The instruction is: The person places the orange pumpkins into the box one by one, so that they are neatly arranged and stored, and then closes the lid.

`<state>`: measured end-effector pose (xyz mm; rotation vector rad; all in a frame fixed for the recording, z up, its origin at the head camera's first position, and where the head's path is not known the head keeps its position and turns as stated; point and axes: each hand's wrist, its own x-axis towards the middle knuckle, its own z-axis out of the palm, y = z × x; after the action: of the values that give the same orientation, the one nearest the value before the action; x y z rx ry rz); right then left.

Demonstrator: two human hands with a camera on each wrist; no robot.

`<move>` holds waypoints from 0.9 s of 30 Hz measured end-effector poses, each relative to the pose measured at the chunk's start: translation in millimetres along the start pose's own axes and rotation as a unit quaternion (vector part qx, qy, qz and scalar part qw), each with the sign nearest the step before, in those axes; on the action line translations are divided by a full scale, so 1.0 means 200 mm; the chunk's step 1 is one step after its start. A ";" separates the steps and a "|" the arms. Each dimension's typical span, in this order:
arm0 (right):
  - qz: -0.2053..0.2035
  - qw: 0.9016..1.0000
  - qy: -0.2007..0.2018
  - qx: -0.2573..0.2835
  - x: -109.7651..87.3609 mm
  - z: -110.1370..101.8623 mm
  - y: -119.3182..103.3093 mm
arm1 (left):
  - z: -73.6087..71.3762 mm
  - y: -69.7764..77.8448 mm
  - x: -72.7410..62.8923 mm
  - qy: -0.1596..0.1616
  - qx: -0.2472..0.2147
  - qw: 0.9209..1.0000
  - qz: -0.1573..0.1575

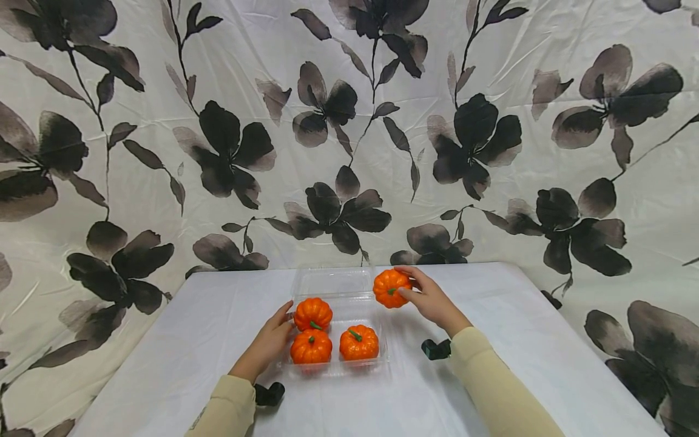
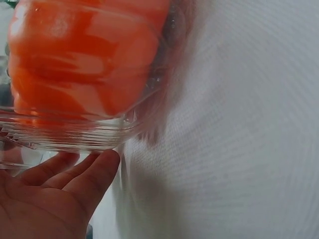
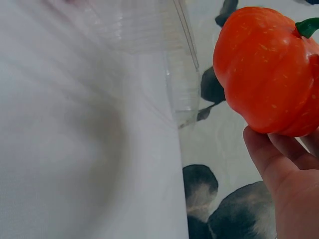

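Observation:
My right hand (image 1: 435,303) holds a small orange toy pumpkin (image 1: 391,289) in its fingers, raised above the table; in the right wrist view the pumpkin (image 3: 266,72) shows its green stem. A clear plastic clamshell box (image 1: 382,358) lies with its lid (image 1: 333,282) folded back. Inside the box sit three more pumpkins: one at the back left (image 1: 313,313), one at the front left (image 1: 311,348) and one at the front right (image 1: 358,343). Against the box's left side rests my left hand (image 1: 269,344); in the left wrist view its straight fingers (image 2: 97,172) touch the clear wall.
A white cloth covers the table (image 1: 180,340). Behind it hangs a pale curtain (image 1: 404,200) with dark flowers. A black wrist device (image 1: 270,394) shows by the left sleeve and another (image 1: 435,349) by the right sleeve.

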<state>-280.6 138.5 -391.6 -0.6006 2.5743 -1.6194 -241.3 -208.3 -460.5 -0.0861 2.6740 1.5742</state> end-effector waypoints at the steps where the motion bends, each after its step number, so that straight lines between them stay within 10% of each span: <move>1: -0.001 1.000 0.000 0.000 0.01 0.01 0.02 | 0.00 0.00 0.00 0.000 -0.001 1.000 -0.001; 27: -0.036 0.999 -0.027 -0.012 0.10 0.10 0.03 | 0.01 0.03 -0.02 -0.006 -0.020 1.000 0.003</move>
<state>-295.2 117.5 -401.6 -0.7371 2.5656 -1.5720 -237.5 -203.2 -456.3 -0.0684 2.6373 1.6246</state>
